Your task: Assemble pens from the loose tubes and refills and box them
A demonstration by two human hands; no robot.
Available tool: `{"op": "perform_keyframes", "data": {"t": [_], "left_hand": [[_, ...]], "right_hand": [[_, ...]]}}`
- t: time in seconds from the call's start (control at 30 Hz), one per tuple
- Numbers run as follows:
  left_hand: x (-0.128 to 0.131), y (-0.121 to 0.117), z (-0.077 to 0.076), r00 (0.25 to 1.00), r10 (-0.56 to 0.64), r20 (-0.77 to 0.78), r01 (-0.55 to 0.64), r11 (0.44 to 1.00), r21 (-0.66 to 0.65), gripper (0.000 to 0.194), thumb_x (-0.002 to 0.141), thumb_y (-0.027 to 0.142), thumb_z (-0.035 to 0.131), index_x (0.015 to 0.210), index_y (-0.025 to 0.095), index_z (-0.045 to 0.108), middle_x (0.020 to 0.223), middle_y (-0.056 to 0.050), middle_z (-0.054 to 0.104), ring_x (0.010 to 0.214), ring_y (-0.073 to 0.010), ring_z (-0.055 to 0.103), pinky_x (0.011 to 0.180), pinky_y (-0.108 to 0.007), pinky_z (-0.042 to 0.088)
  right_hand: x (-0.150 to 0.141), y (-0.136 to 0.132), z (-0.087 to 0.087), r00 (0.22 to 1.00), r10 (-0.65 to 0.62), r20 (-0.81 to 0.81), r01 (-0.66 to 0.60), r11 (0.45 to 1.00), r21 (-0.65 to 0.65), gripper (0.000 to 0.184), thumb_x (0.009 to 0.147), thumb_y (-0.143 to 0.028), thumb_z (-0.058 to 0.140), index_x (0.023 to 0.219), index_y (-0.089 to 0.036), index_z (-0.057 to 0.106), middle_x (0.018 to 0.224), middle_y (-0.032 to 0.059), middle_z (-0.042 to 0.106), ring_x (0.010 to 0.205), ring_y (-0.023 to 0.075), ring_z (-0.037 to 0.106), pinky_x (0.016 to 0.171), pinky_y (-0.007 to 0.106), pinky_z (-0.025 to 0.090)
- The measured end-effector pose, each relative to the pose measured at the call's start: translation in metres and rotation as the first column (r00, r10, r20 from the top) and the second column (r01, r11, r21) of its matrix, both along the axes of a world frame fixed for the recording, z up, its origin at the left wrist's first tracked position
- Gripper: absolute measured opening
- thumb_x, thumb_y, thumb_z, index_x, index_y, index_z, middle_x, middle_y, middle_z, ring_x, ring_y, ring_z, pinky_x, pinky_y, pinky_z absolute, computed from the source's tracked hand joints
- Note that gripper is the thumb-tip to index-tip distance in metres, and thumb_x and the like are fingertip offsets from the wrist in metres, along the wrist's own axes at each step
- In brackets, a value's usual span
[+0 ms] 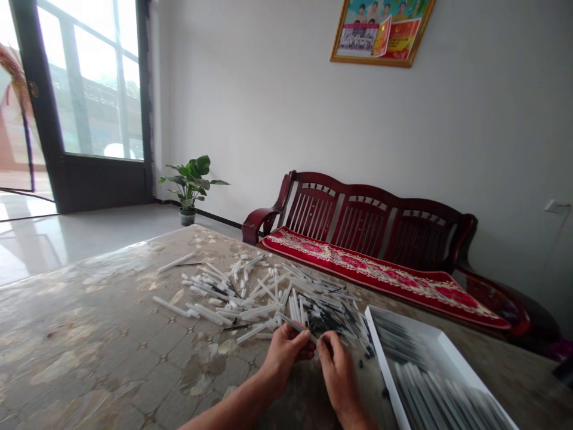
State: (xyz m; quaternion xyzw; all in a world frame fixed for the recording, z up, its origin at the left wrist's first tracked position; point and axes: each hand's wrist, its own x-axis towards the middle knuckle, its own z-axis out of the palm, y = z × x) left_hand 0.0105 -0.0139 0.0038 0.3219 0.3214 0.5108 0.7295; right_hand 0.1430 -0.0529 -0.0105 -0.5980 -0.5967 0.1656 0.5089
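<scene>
1 dark-framed glass door (105, 182) stands at far left, its top cut off and the view through it washed out by daylight. Below it spreads a grey-brown surface (89, 358) patterned with tiles and flowers, its near side running out of view. Beyond its far edge is a green broad-leaved potted plant (192, 179). Mid-surface lies a loose pile of slim white plastic tubes (262, 312), mixed with dark pieces; they overlap too much to count. At the pile's near edge, the left hand (289, 346) pinches 1 slim greyish tube (293, 324), held slanting above the surface; the fingers hide part of it. The right hand (331, 355) has curled fingertips at the tube's near end; I cannot tell whether they grip it or some small piece there. Both forearms are cut off at the bottom. Behind, a dark red wooden bench (362, 215) carries a red floral cloth (349, 255), and above hangs a gold-framed picture (380, 39), cropped at the top. Right of the right hand sits a shallow white box (381, 356) holding blurred grey rods (430, 388), its near end out of view. At the right edge, 1 dark object (564, 373) is unidentifiable.
</scene>
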Motion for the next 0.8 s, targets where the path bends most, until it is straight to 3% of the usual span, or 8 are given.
{"op": "perform_keyframes", "data": {"t": [0.13,0.3,0.43,0.53,0.67,0.8], "left_hand": [[-0.001,-0.002,0.001,0.999,-0.033,-0.017,0.033,0.999,0.032,0.051,0.048,0.048,0.090,0.072,0.016,0.060,0.061,-0.002,0.068,0.055,-0.0145,0.063,0.055,-0.025,0.050],[-0.003,-0.003,0.001,0.998,-0.043,-0.039,0.047,0.991,0.123,0.049,0.051,0.048,0.089,0.071,0.016,0.058,0.059,0.000,0.063,0.053,-0.0144,0.063,0.052,-0.025,0.049],[-0.004,0.000,0.000,0.996,-0.060,-0.061,0.070,0.978,0.198,0.050,0.052,0.052,0.088,0.071,0.017,0.058,0.057,0.002,0.060,0.051,-0.0131,0.060,0.048,-0.023,0.047],[-0.005,-0.001,0.002,0.994,-0.051,-0.094,0.073,0.964,0.256,0.049,0.054,0.055,0.085,0.071,0.017,0.059,0.058,0.003,0.058,0.050,-0.0123,0.057,0.046,-0.022,0.045],[-0.007,-0.004,0.006,0.991,0.025,-0.132,0.011,0.965,0.263,0.043,0.068,0.057,0.076,0.079,0.017,0.064,0.069,0.000,0.065,0.060,-0.0139,0.060,0.057,-0.024,0.049],[-0.014,0.000,0.009,0.981,0.179,-0.073,-0.166,0.973,0.158,0.044,0.069,0.060,0.072,0.073,0.019,0.058,0.066,0.000,0.064,0.064,-0.0163,0.062,0.064,-0.028,0.053]], "right_hand": [[0.000,0.001,0.000,0.999,-0.031,0.025,0.031,0.999,-0.033,0.043,0.091,-0.057,0.045,0.068,-0.023,0.056,0.059,-0.0003,0.062,0.055,0.0168,0.056,0.052,0.025,0.039],[0.000,0.006,-0.013,0.994,-0.038,-0.103,0.034,0.998,-0.044,0.054,0.090,-0.065,0.041,0.063,-0.023,0.059,0.057,0.0019,0.062,0.053,0.0179,0.057,0.050,0.027,0.041],[-0.008,0.007,-0.019,0.943,-0.032,-0.332,-0.016,0.990,-0.141,0.056,0.084,-0.072,0.045,0.057,-0.024,0.055,0.041,-0.0028,0.048,0.032,0.0131,0.038,0.031,0.026,0.026],[-0.018,0.004,-0.017,0.888,-0.049,-0.457,-0.047,0.979,-0.196,0.053,0.085,-0.070,0.045,0.058,-0.024,0.054,0.037,-0.0063,0.040,0.025,0.0098,0.026,0.027,0.024,0.016],[-0.028,-0.001,-0.012,0.900,-0.010,-0.436,-0.085,0.976,-0.198,0.053,0.086,-0.070,0.043,0.063,-0.024,0.057,0.042,-0.0051,0.045,0.027,0.0103,0.031,0.028,0.024,0.020],[-0.022,0.000,-0.010,0.957,0.081,-0.278,-0.125,0.982,-0.143,0.044,0.089,-0.059,0.047,0.072,-0.023,0.064,0.048,-0.0037,0.053,0.036,0.0131,0.046,0.035,0.023,0.032]]}}
